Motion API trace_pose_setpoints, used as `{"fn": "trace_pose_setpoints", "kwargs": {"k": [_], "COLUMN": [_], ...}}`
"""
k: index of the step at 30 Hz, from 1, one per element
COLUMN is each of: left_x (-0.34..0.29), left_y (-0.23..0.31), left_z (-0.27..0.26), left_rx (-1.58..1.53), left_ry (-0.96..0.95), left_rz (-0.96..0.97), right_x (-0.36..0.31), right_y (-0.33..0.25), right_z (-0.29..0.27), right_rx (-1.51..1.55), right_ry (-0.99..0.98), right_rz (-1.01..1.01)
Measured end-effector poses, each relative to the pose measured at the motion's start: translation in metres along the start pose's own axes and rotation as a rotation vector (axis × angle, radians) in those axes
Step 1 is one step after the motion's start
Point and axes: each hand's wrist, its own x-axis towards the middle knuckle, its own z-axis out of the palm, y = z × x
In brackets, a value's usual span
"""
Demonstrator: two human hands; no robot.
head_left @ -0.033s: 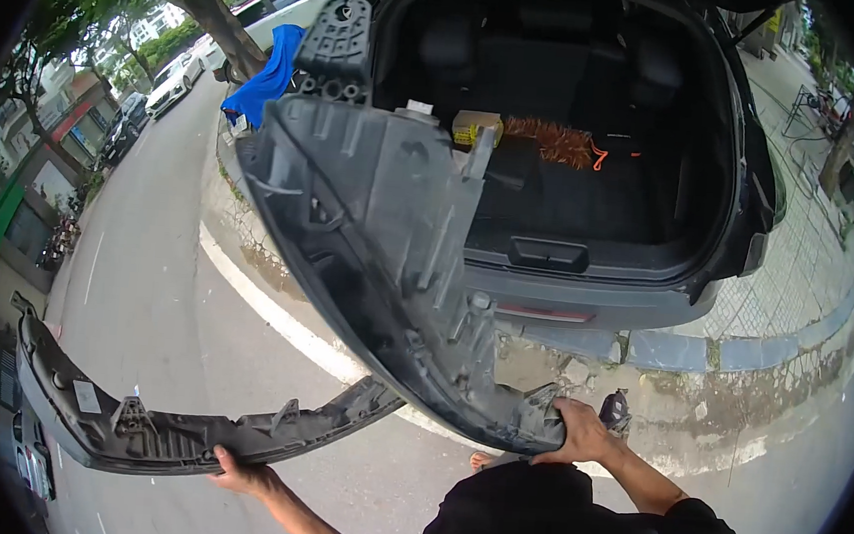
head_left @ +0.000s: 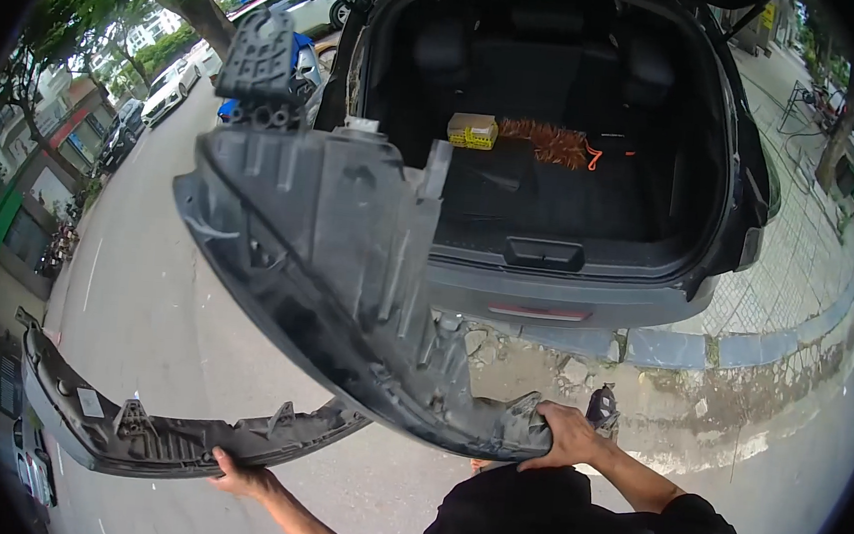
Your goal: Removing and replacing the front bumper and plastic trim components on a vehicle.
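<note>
from my end i saw both hands loaded. the right hand gripped the narrow near-right tip of the large lamp housing; the left hand pinched the near edge of the slim dark trim part, thumb on top, other fingers mostly hidden from me. key geometry: the housing's long axis ran diagonally from the right hand out to the far left, so its wide end and mounting bracket sat well away from the only grip, left of the open cargo bay. right hand was the nearer one to it. the trim part's long axis ran roughly left to right, left end curving away; its right end went under the housing in my view, couldn't tell if they touched. count: two hands, one housing, one trim part, one bay, and in it one yellow box, one brown fluffy duster, one orange loop.
</note>
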Motion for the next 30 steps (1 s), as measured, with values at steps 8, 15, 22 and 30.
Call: {"fn": "trace_pose_setpoints", "kwargs": {"k": [8,15,22,30], "left_x": [-0.015,-0.111,-0.174,-0.132], "left_y": [-0.012,0.082,0.172,0.151], "left_z": [-0.052,-0.06,-0.117,-0.162], "left_rx": [-0.049,-0.188,0.014,0.585], "left_ry": [-0.033,-0.152,-0.037,-0.045], "left_rz": [-0.038,-0.108,0.128,0.35], "right_x": [0.013,-0.009,-0.062,0.044], "right_y": [-0.089,-0.118,-0.106,-0.235], "right_z": [0.122,0.141,0.141,-0.253], "right_rx": [0.248,-0.003,0.046,-0.641], "right_ry": [-0.303,-0.656,-0.708,0.522], "right_rz": [-0.65,-0.913,-0.925,-0.889]}}
